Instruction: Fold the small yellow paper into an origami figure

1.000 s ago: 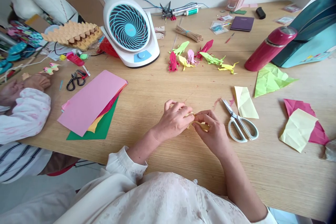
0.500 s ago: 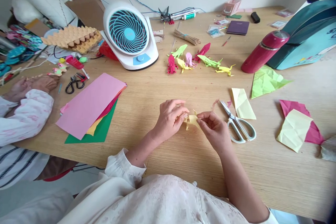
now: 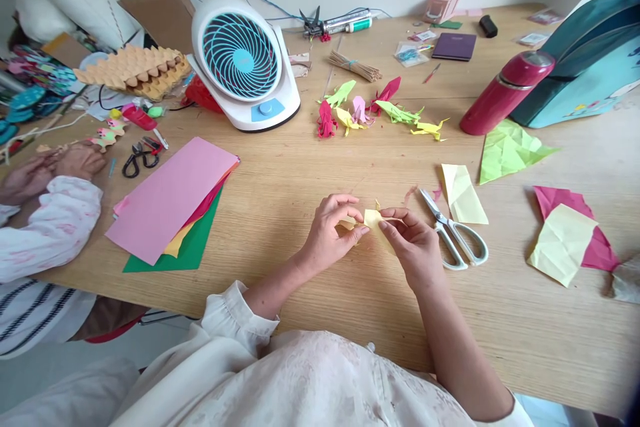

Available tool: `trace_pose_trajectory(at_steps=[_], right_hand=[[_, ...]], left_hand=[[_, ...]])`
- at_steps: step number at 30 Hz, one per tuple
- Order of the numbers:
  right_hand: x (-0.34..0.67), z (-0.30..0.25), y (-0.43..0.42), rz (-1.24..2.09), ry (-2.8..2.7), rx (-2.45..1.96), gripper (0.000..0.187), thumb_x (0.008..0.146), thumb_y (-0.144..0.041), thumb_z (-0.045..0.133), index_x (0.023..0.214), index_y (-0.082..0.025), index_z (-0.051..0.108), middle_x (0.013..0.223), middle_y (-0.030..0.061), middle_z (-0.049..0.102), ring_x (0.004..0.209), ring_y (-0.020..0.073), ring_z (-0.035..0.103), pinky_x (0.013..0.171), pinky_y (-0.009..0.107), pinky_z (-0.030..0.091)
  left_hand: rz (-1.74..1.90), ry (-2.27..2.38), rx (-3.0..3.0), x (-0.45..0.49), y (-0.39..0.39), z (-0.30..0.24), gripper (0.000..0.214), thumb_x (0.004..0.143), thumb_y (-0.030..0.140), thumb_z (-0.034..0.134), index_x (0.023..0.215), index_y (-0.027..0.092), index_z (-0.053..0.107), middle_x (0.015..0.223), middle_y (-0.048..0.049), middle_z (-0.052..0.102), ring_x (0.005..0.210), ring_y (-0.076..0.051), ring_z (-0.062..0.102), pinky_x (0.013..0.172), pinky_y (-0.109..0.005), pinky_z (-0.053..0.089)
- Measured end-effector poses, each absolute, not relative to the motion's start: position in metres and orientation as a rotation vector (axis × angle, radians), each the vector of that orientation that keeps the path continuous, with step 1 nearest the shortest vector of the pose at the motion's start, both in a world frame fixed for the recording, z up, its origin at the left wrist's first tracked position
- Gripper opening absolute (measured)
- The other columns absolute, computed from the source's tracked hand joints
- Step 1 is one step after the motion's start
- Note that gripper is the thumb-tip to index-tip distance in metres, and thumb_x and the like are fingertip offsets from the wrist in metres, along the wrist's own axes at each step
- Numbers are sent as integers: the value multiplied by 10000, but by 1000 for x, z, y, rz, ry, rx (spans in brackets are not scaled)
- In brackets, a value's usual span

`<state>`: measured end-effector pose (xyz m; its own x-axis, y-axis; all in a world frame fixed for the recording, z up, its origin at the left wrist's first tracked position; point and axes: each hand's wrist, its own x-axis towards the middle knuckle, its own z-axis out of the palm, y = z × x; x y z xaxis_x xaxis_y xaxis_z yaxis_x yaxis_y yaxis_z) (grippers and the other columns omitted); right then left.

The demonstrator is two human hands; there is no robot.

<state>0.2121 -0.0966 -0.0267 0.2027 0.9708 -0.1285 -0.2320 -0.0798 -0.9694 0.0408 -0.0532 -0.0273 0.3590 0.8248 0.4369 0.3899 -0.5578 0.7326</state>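
Between my two hands is a small pale yellow folded paper figure (image 3: 373, 218), partly hidden by fingers. My left hand (image 3: 336, 227) pinches its left end between thumb and fingertips. On the other side, my right hand (image 3: 409, 240) grips the paper with thumb and forefinger. White-handled scissors (image 3: 459, 240) lie just right of my right hand, blades partly apart. A creased pale yellow sheet (image 3: 464, 195) rests behind them. Several finished folded paper figures (image 3: 395, 112) in red, green, pink and yellow stand farther back.
A fan (image 3: 245, 67) stands at back left, with coloured paper sheets (image 3: 175, 197) before it. At far left are a co-worker's hands (image 3: 75, 163) near black-handled scissors (image 3: 140, 159). A red flask (image 3: 507, 93), teal bag (image 3: 585, 73) and crumpled green paper (image 3: 513, 150) are on the right.
Both hands have shifted slightly right with the yellow paper figure. The paper has turned a little between my fingers, and my left fingers now cover more of its left end.
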Motion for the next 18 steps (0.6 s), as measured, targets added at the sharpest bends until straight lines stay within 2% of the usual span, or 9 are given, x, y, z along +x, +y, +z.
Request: trace_pose_trajectory(at_steps=[10, 18], right_hand=[[211, -28, -99, 1366, -907, -1190, 376, 748, -463, 819, 998, -235, 656, 778, 0, 700, 621, 113, 563, 531, 235, 385], [210, -27, -99, 1422, -908, -1176, 362, 717, -491, 833, 879, -224, 651, 753, -7, 672, 647, 116, 562, 546, 231, 395]], left_hand=[[1019, 994, 1907, 40, -52, -24, 108, 844, 179, 724, 793, 190, 629, 1173, -84, 644, 1179, -208, 607, 1074, -427, 470], [905, 848, 1925, 37, -51, -21, 50, 906, 223, 667, 865, 197, 657, 1279, -101, 628, 1251, -226, 578, 1109, -450, 445]])
